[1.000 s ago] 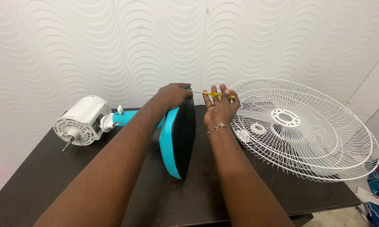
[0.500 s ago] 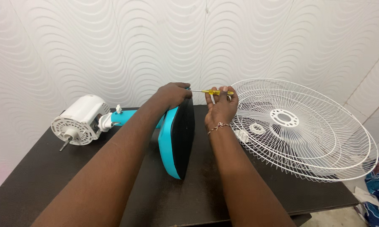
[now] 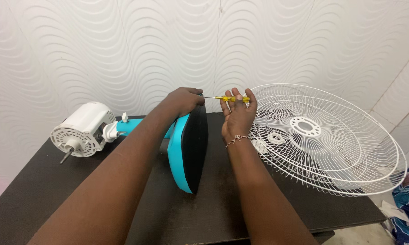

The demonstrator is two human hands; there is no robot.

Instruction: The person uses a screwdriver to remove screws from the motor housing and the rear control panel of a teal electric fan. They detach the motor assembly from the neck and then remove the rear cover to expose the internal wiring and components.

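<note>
A round turquoise fan base (image 3: 188, 145) with a black underside stands on edge in the middle of the dark table (image 3: 55, 199). My left hand (image 3: 181, 100) grips its top rim. My right hand (image 3: 237, 114) holds a yellow-handled screwdriver (image 3: 229, 98) level in its fingertips, the metal tip pointing left at the top of the base near my left hand. A turquoise stem runs left from the base to a white motor housing (image 3: 81, 129) lying on the table.
Two white wire fan guards (image 3: 331, 140) lie stacked at the right, overhanging the table's right edge. A small white ring part (image 3: 275, 137) rests inside them. A wavy white wall stands close behind. Patterned blue cloth (image 3: 408, 204) lies on the floor at right.
My right hand has shifted its fingers along the screwdriver handle, and the view has drifted slightly. The base and my left hand have kept their places.
</note>
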